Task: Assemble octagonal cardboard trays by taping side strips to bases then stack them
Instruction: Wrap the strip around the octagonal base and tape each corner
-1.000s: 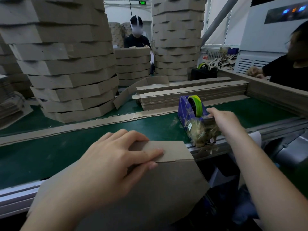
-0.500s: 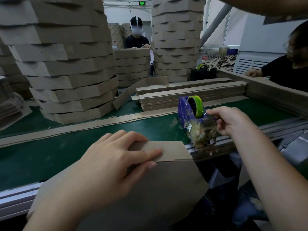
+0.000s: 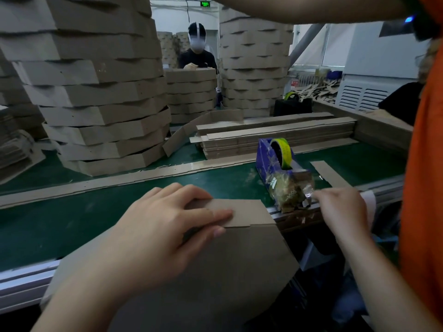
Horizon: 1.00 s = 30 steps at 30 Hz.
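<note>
A brown cardboard base (image 3: 215, 271) lies tilted over the near edge of the green belt, with a side strip (image 3: 244, 209) folded up against its far edge. My left hand (image 3: 163, 231) presses strip and base together, fingers spread flat along the seam. My right hand (image 3: 340, 212) is just in front of the blue tape dispenser (image 3: 271, 164) with its green-yellow roll, fingers curled and pinching clear tape pulled off at the cutter. The tape itself is hard to make out.
Tall stacks of finished trays (image 3: 96, 92) stand on the left and at the back (image 3: 254, 63). A pile of flat side strips (image 3: 275, 135) lies behind the dispenser. A person in orange (image 3: 424, 164) crowds the right edge, an arm across the top. Another worker stands behind the stacks.
My right hand has drawn back from the dispenser toward me and downward, pulling tape. The person in orange has moved in at the right. My left hand has stayed on the seam.
</note>
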Each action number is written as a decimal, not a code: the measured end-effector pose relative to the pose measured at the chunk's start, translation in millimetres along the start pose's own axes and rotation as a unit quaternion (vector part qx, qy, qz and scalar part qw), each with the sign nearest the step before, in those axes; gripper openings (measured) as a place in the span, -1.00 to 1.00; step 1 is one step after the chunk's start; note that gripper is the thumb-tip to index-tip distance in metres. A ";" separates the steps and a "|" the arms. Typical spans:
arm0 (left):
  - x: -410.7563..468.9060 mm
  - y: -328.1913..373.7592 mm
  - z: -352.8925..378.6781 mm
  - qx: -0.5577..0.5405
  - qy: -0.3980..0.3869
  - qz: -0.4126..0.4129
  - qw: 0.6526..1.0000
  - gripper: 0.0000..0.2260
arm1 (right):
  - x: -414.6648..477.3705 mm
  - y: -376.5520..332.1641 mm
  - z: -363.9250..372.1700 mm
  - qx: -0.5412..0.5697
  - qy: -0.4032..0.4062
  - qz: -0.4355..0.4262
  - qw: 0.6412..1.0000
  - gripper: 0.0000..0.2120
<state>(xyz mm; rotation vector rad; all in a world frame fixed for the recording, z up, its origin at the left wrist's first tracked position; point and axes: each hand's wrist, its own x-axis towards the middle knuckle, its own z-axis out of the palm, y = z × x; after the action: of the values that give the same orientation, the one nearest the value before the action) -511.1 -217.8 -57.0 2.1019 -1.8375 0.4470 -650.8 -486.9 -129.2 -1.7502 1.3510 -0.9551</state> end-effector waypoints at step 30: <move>-15.7 -6.7 -5.9 -0.021 0.022 -0.016 0.999 -0.77 | -172.1 -71.5 29.3 0.430 -0.222 0.151 0.862 -0.78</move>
<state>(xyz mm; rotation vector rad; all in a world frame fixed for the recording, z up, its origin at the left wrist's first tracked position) -506.6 -200.4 -58.5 2.0728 -1.7717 0.4396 -623.9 -302.1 -102.3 -0.9402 0.6824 -0.7349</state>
